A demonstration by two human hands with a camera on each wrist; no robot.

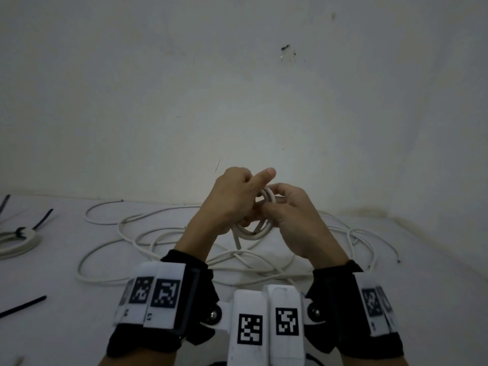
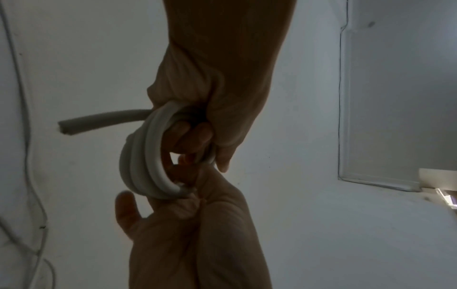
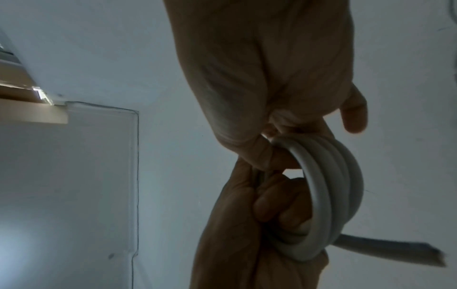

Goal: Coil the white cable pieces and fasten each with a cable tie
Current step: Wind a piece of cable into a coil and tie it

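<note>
Above the loose cable pile, both hands meet on one small white coil, lifted off the white tabletop. Left hand: fingers curled round the coil's turns, one finger sticking out straight past it. Right hand: fingers hooked through the coil's middle and clamped on the turns, thumb on the outside. Coil shows about three to four turns side by side in the wrist views; a short cut end pokes out sideways from it. No tie visible on this coil. Loose cable pile lies spread on the tabletop directly under the hands, reaching out both sides. Left of the pile, at the frame edge: a finished coil with a dark cable tie cinched on it, tail sticking up. Nearer than that coil, left of the wrist, a loose dark cable tie lies flat.
</note>
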